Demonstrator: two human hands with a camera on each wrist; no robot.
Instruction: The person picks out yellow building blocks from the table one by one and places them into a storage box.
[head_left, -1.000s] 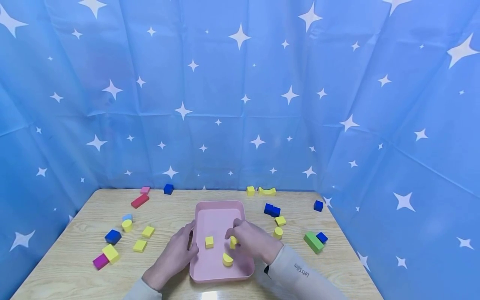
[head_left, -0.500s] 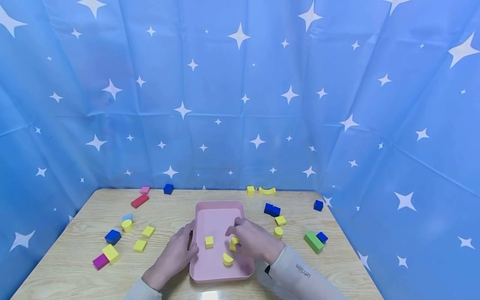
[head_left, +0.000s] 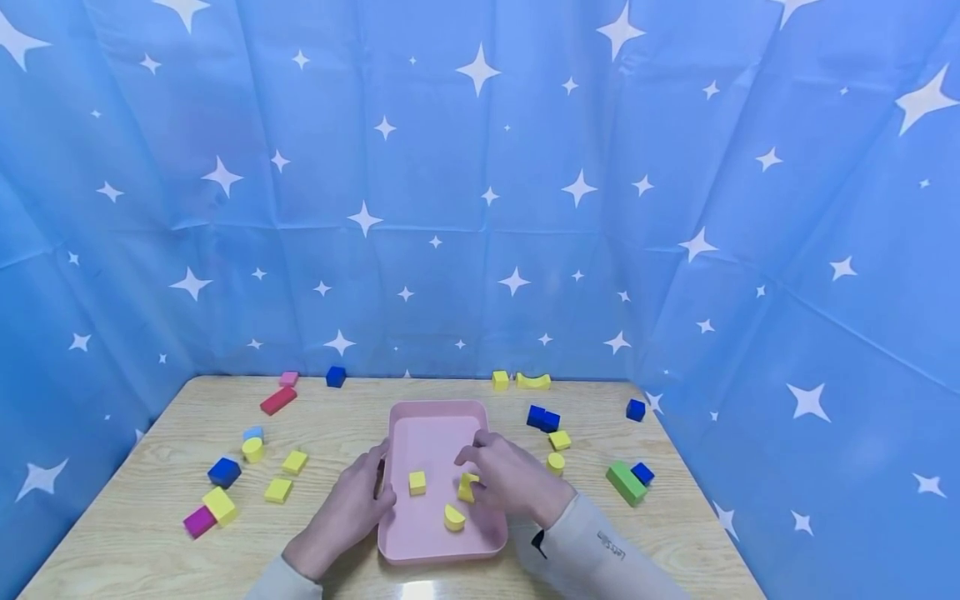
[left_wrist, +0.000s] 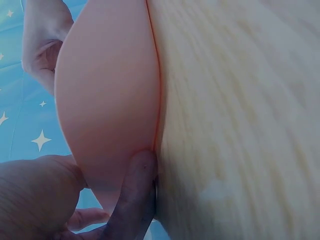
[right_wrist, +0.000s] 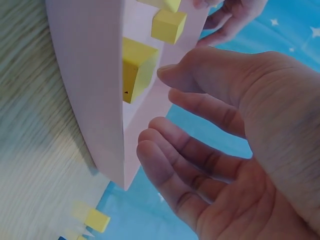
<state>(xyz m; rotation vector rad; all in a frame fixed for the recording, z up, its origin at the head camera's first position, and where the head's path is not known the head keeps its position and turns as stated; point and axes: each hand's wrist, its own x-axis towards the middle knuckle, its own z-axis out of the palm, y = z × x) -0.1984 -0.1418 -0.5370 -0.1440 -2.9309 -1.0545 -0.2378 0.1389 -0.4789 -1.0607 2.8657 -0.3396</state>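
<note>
A pink tray (head_left: 431, 546) sits on the table, with my left hand (head_left: 352, 500) at its left wall. In the left wrist view, my left fingers (left_wrist: 137, 175) press the wall's outer side while the thumb reaches over the rim. Inside lie a yellow cube (head_left: 417, 483), a yellow half-round block (head_left: 453, 518) and a yellow block with a curved-in side (head_left: 466, 487). My right hand (head_left: 513, 479) hovers over the tray's right side beside that last block, partly covering it. Its fingers are loosely bent and apart, holding nothing; the right wrist view shows a gap between thumb and yellow block (right_wrist: 142, 70).
Left of the tray lie yellow tiles (head_left: 278, 490), a blue block (head_left: 224, 472), a purple block (head_left: 199, 522) and a red bar (head_left: 278, 401). On the right are blue cubes (head_left: 543, 418), a yellow cylinder (head_left: 555, 463) and a green block (head_left: 626, 483). A starry blue curtain (head_left: 450, 208) surrounds the table.
My right hand has drawn slightly up and right, and its fingers have come away from the curved-in yellow block, which shows more now. The left hand stays at the tray wall.
</note>
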